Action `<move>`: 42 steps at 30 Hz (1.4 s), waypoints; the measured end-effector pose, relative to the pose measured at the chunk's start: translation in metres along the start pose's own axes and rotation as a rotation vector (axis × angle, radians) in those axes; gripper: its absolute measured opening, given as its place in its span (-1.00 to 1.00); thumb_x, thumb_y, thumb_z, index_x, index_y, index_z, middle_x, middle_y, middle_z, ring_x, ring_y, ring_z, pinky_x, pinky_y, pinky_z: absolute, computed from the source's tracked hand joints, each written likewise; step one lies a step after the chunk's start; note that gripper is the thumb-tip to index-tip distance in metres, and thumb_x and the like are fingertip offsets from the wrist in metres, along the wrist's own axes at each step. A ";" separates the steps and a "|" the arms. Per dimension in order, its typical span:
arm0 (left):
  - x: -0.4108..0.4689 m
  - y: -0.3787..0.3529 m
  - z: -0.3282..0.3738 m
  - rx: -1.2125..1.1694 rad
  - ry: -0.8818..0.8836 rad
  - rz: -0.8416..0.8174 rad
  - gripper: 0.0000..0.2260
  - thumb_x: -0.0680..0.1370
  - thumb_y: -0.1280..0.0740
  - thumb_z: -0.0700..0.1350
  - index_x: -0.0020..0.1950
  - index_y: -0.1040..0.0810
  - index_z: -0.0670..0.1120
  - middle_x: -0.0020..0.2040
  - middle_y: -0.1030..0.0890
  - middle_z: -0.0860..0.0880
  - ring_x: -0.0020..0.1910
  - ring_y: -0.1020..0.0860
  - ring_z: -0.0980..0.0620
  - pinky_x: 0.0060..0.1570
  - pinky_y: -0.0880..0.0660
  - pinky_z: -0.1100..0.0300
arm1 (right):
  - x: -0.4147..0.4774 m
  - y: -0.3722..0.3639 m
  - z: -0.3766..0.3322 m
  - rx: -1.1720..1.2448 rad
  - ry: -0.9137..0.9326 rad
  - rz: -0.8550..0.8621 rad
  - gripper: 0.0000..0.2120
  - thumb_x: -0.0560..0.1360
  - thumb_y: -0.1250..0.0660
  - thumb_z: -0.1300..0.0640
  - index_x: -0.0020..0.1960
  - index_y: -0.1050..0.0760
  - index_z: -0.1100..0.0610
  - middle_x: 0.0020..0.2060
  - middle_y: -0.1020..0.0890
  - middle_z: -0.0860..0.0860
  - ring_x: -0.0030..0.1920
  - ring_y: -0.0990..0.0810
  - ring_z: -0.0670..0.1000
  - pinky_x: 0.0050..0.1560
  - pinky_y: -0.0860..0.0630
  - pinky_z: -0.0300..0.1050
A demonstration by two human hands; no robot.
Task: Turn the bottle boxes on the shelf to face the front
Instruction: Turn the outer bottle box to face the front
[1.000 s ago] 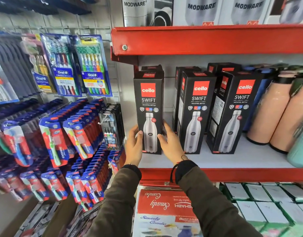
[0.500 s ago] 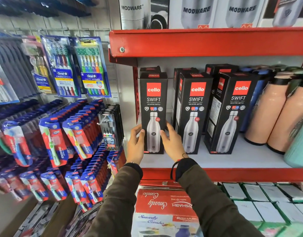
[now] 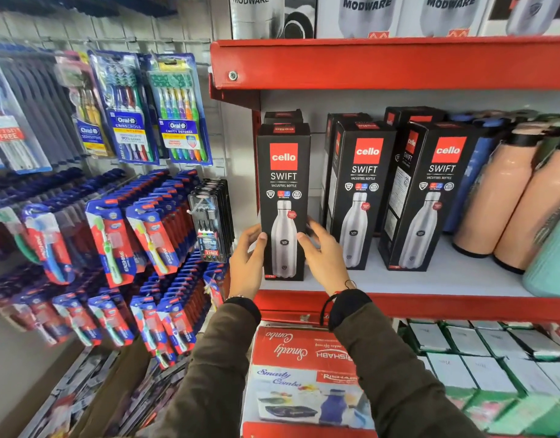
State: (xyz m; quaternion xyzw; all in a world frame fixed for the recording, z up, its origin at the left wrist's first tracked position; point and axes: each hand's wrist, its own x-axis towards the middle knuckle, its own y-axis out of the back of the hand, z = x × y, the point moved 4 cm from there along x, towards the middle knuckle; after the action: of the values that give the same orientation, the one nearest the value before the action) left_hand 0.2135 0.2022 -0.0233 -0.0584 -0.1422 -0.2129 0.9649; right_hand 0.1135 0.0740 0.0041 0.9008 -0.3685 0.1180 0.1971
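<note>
Three black Cello Swift bottle boxes stand upright in a front row on the white shelf (image 3: 430, 279). The left box (image 3: 284, 184) faces front at the shelf's left end. My left hand (image 3: 247, 259) presses its lower left edge and my right hand (image 3: 324, 252) its lower right edge, so both hands clasp it. The middle box (image 3: 359, 191) and the right box (image 3: 430, 197) are turned slightly, each showing a side panel. More black boxes stand behind them.
Peach flasks (image 3: 497, 191) and a mint bottle (image 3: 553, 263) fill the shelf's right side. A red shelf (image 3: 383, 61) with Modware boxes hangs above. Toothbrush packs (image 3: 146, 109) hang on the left wall. A red combo box (image 3: 304, 374) sits below.
The left box has shifted a little right and back onto the shelf and now faces squarely front. Both hands stayed on its lower edges.
</note>
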 end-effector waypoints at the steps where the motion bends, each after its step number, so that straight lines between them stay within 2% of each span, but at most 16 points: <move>1: -0.005 0.002 0.001 -0.003 -0.003 0.014 -0.84 0.64 -0.29 0.06 0.12 -0.55 0.35 0.20 -0.62 0.20 0.28 -0.57 0.10 0.35 -0.49 -0.15 | -0.005 0.001 -0.001 0.023 -0.012 -0.002 -0.58 0.59 -0.26 0.07 0.44 -0.38 -0.07 0.20 -0.52 -0.24 0.29 -0.46 -0.23 0.34 -0.47 0.05; 4: -0.018 0.007 0.002 -0.021 0.003 0.057 -0.86 0.62 -0.33 0.06 0.15 -0.58 0.25 0.23 -0.65 0.10 0.29 -0.58 0.07 0.34 -0.50 -0.19 | -0.019 0.003 -0.001 0.087 -0.045 -0.008 -0.59 0.58 -0.29 0.06 0.42 -0.41 -0.08 0.11 -0.49 -0.45 0.13 -0.43 -0.50 0.31 -0.50 0.13; 7: -0.029 0.012 0.003 -0.025 -0.004 0.085 -0.86 0.61 -0.35 0.06 0.10 -0.61 0.30 0.20 -0.67 0.09 0.27 -0.60 0.08 0.32 -0.52 -0.19 | -0.031 0.006 -0.004 0.097 -0.038 -0.001 -0.58 0.56 -0.33 0.05 0.40 -0.44 -0.07 0.03 -0.51 -0.56 0.12 -0.46 -0.50 0.28 -0.52 0.13; 12: -0.041 0.016 0.008 0.032 -0.036 0.090 -0.87 0.58 -0.34 0.14 0.04 -0.60 0.41 0.07 -0.69 0.25 0.19 -0.62 0.19 0.25 -0.57 -0.15 | -0.044 0.010 -0.006 0.124 -0.011 0.029 -0.60 0.53 -0.36 -0.01 0.36 -0.48 -0.10 0.20 -0.61 -0.22 0.25 -0.56 -0.18 0.24 -0.55 0.15; 16: -0.043 0.016 0.009 0.041 -0.037 0.086 -0.88 0.58 -0.34 0.14 0.06 -0.60 0.39 0.12 -0.69 0.17 0.22 -0.62 0.16 0.26 -0.57 -0.16 | -0.047 0.010 -0.007 0.123 0.000 0.033 -0.60 0.53 -0.35 -0.02 0.36 -0.48 -0.10 0.21 -0.61 -0.21 0.24 -0.56 -0.20 0.23 -0.56 0.14; 22: -0.048 0.015 0.012 0.079 -0.012 0.078 -0.86 0.60 -0.32 0.15 0.06 -0.57 0.43 0.07 -0.66 0.30 0.16 -0.61 0.24 0.26 -0.58 -0.09 | -0.048 0.012 -0.008 0.030 0.027 0.045 -0.59 0.55 -0.32 -0.05 0.38 -0.47 -0.04 0.24 -0.62 -0.12 0.25 -0.55 -0.18 0.29 -0.52 0.02; 24: -0.051 0.013 0.014 0.099 -0.048 0.123 -0.84 0.62 -0.30 0.10 0.19 -0.57 0.29 0.13 -0.65 0.21 0.14 -0.61 0.18 0.26 -0.57 0.02 | -0.051 0.016 -0.006 0.003 0.047 0.076 -0.63 0.56 -0.32 -0.03 0.35 -0.50 -0.01 0.21 -0.64 -0.08 0.22 -0.59 -0.15 0.27 -0.53 0.01; 26: -0.057 0.010 0.017 0.112 -0.114 0.202 -0.76 0.64 -0.29 0.05 0.30 -0.56 0.12 0.21 -0.63 0.07 0.14 -0.59 0.10 0.16 -0.51 0.33 | -0.054 0.024 -0.002 0.029 0.051 0.131 -0.68 0.57 -0.32 0.00 0.30 -0.53 0.00 0.16 -0.66 -0.08 0.10 -0.65 -0.09 0.18 -0.58 0.01; 27: -0.060 0.009 0.020 0.100 -0.141 0.260 -0.74 0.64 -0.29 0.03 0.32 -0.54 0.07 0.24 -0.61 0.02 0.15 -0.58 0.06 0.08 -0.46 0.44 | -0.055 0.030 0.000 0.045 0.055 0.164 -0.71 0.57 -0.32 0.01 0.28 -0.54 -0.01 0.14 -0.66 -0.08 0.03 -0.68 -0.07 0.11 -0.61 -0.04; 29: -0.067 0.005 0.027 0.040 -0.186 0.375 -0.74 0.64 -0.28 -0.02 0.32 -0.52 0.02 0.23 -0.58 -0.04 0.12 -0.55 0.04 0.04 -0.43 0.43 | -0.056 0.044 0.002 0.051 0.087 0.234 -0.73 0.58 -0.32 0.04 0.26 -0.55 -0.01 0.17 -0.63 -0.05 -0.05 -0.68 -0.16 -0.03 -0.59 -0.29; 31: -0.073 -0.003 0.038 0.022 -0.271 0.444 -0.76 0.65 -0.27 -0.05 0.32 -0.50 -0.01 0.20 -0.57 -0.06 0.04 -0.52 0.08 0.00 -0.41 0.40 | -0.055 0.060 0.003 0.061 0.134 0.300 -0.75 0.57 -0.33 0.12 0.25 -0.55 0.04 0.22 -0.57 0.00 0.01 -0.61 -0.28 -0.07 -0.47 -0.49; 32: -0.076 -0.010 0.044 0.015 -0.317 0.451 -0.77 0.65 -0.26 -0.06 0.31 -0.50 -0.01 0.18 -0.57 -0.07 0.01 -0.50 0.12 -0.02 -0.41 0.39 | -0.053 0.069 0.004 0.075 0.143 0.325 -0.75 0.57 -0.33 0.15 0.25 -0.55 0.05 0.22 -0.54 0.01 0.06 -0.59 -0.26 -0.06 -0.44 -0.52; 35: -0.083 -0.038 0.060 0.000 -0.422 0.374 -0.78 0.67 -0.24 -0.06 0.31 -0.51 0.01 0.16 -0.59 0.02 0.04 -0.54 0.12 0.04 -0.45 0.29 | -0.045 0.093 0.010 0.120 0.108 0.351 -0.70 0.58 -0.31 0.15 0.30 -0.50 0.04 0.24 -0.47 -0.03 0.22 -0.55 -0.03 0.07 -0.44 -0.44; 38: -0.084 -0.077 0.069 0.084 -0.503 0.168 -0.73 0.69 -0.20 -0.08 0.39 -0.48 0.01 0.27 -0.56 0.10 0.25 -0.55 0.06 0.22 -0.45 0.26 | -0.032 0.110 0.021 0.140 0.057 0.336 -0.65 0.61 -0.26 0.15 0.39 -0.43 0.11 0.34 -0.46 0.07 0.30 -0.52 0.02 0.21 -0.42 -0.33; 40: -0.079 -0.105 0.067 0.137 -0.504 0.007 -0.65 0.70 -0.17 -0.10 0.50 -0.39 -0.02 0.41 -0.48 0.08 0.42 -0.46 0.08 0.39 -0.41 0.14 | -0.022 0.116 0.028 0.126 0.033 0.303 -0.63 0.63 -0.22 0.15 0.43 -0.38 0.14 0.39 -0.44 0.10 0.34 -0.49 0.04 0.25 -0.37 -0.35; 42: -0.069 -0.127 0.063 0.179 -0.450 -0.075 -0.59 0.71 -0.14 -0.12 0.58 -0.28 -0.08 0.52 -0.35 0.09 0.54 -0.31 0.13 0.52 -0.27 0.14 | -0.010 0.118 0.033 0.075 0.009 0.275 -0.61 0.65 -0.17 0.16 0.46 -0.35 0.15 0.42 -0.40 0.11 0.40 -0.42 0.04 0.37 -0.30 -0.25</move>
State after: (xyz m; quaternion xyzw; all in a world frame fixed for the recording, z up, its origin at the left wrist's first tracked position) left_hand 0.0835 0.1252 0.0224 -0.0135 -0.3738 -0.2168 0.9017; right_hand 0.0244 -0.0110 0.0026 0.8480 -0.4829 0.1614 0.1471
